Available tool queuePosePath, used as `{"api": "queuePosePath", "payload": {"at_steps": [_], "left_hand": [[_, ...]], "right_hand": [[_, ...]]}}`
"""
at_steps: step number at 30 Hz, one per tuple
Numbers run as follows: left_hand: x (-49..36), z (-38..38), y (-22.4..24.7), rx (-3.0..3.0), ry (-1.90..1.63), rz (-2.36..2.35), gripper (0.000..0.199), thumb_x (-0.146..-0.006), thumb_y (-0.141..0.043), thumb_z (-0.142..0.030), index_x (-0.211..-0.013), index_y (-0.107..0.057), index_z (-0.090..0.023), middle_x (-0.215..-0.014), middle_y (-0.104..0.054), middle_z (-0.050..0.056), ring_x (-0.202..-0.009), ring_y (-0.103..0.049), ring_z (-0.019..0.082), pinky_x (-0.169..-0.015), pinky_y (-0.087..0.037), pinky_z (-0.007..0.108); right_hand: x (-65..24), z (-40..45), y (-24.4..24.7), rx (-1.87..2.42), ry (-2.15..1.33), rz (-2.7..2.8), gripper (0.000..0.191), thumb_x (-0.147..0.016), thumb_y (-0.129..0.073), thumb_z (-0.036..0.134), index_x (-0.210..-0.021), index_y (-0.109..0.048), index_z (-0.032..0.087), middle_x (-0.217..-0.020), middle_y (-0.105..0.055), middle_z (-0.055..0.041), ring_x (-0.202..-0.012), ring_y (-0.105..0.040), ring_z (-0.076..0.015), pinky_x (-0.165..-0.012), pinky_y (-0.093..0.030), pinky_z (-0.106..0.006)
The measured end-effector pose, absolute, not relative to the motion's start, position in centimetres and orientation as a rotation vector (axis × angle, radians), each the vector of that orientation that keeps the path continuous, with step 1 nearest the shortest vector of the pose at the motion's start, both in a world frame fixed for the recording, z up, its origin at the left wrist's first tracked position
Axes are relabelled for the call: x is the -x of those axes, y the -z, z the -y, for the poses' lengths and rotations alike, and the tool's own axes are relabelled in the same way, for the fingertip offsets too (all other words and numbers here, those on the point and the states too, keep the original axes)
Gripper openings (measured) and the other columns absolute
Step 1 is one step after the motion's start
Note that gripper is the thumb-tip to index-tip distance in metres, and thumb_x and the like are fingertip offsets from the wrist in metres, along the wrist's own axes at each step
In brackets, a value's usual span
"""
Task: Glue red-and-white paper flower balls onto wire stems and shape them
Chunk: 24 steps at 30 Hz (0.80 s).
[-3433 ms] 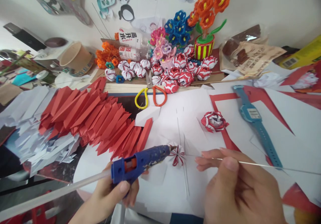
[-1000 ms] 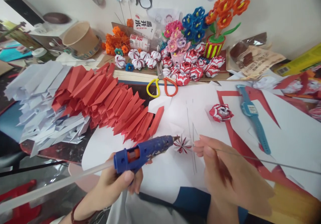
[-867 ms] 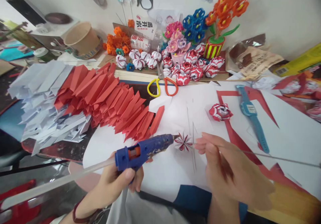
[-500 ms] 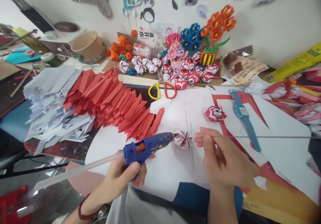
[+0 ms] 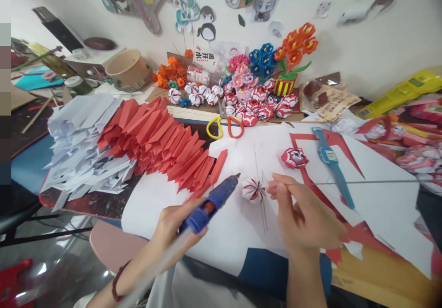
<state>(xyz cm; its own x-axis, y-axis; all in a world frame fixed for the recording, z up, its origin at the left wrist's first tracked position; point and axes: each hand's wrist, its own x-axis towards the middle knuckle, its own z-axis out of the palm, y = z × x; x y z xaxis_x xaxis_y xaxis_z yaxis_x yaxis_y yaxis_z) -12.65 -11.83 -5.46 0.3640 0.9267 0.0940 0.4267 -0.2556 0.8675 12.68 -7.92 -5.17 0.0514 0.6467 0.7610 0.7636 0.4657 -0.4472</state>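
My left hand [image 5: 166, 229] is wrapped round a blue hot glue gun [image 5: 213, 204], with a long clear glue stick [image 5: 160, 262] running out of its back. The gun's nozzle points up and to the right, a little left of and above a red-and-white paper flower [image 5: 253, 191], apart from it. My right hand [image 5: 304, 216] pinches a thin metal wire [image 5: 369, 182] that stretches far to the right; the flower sits at its left end. Thin wires lie on the white paper [image 5: 221, 234] around the flower. Another red-and-white paper flower [image 5: 294, 158] rests behind my right hand.
Folded red paper strips [image 5: 155, 137] and white strips [image 5: 86, 147] are heaped at the left. Scissors [image 5: 225, 127] lie behind the paper. A blue watch [image 5: 333, 165] is at the right. Finished paper flowers [image 5: 257, 107] and an orange flower pot [image 5: 286, 84] line the wall.
The glue gun's nozzle has moved away from the paper flower, up and left, and the gun's back end has swung down toward me. My right hand still holds the wire.
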Motion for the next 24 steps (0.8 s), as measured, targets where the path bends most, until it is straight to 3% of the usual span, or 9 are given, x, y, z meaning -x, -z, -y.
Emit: {"api": "queuePosePath", "payload": {"at_steps": [3, 10, 18, 24], "left_hand": [[11.8, 11.0, 5.7, -2.199, -0.802, -1.203, 0.034, -0.099, -0.057, -0.035, -0.128, -0.054, -0.016, -0.088, -0.068, 0.005, -0.067, -0.062, 0.014, -0.062, -0.049, 0.023], [11.3, 10.4, 6.7, -2.668, -0.636, -1.194, 0.041, -0.098, -0.057, -0.041, -0.126, -0.056, -0.011, -0.083, -0.065, 0.006, -0.072, -0.057, 0.02, -0.067, -0.048, 0.033], [11.8, 10.0, 7.1, -2.78, -0.46, -1.213, 0.043, -0.097, -0.054, -0.045, -0.126, -0.062, -0.013, -0.099, -0.07, 0.007, -0.084, -0.06, 0.022, -0.075, -0.042, 0.034], [12.0, 10.4, 5.2, -2.831, -0.179, -1.311, 0.063, -0.091, -0.059, -0.054, -0.138, -0.055, -0.013, -0.114, -0.068, 0.012, -0.094, -0.06, 0.027, -0.082, -0.039, 0.037]], "right_hand": [[-12.9, 8.0, 5.8, 1.292, 0.079, 1.58, 0.019, -0.088, -0.069, 0.012, -0.102, -0.073, 0.025, -0.081, -0.079, 0.0022, -0.066, -0.076, -0.0155, -0.066, -0.064, -0.026], [-13.3, 7.9, 6.6, 1.276, -0.101, 1.484, 0.015, -0.091, -0.065, 0.015, -0.1, -0.073, 0.024, -0.082, -0.079, 0.0, -0.066, -0.075, -0.0154, -0.061, -0.064, -0.025], [-13.1, 7.9, 6.3, 1.269, -0.159, 1.483, 0.014, -0.092, -0.063, 0.016, -0.099, -0.072, 0.023, -0.081, -0.078, 0.0004, -0.062, -0.073, -0.0126, -0.056, -0.06, -0.021], [-12.5, 7.7, 5.6, 1.193, -0.058, 1.492, 0.02, -0.09, -0.066, 0.013, -0.103, -0.073, 0.026, -0.08, -0.079, 0.0022, -0.057, -0.072, -0.0129, -0.054, -0.059, -0.023]]}}
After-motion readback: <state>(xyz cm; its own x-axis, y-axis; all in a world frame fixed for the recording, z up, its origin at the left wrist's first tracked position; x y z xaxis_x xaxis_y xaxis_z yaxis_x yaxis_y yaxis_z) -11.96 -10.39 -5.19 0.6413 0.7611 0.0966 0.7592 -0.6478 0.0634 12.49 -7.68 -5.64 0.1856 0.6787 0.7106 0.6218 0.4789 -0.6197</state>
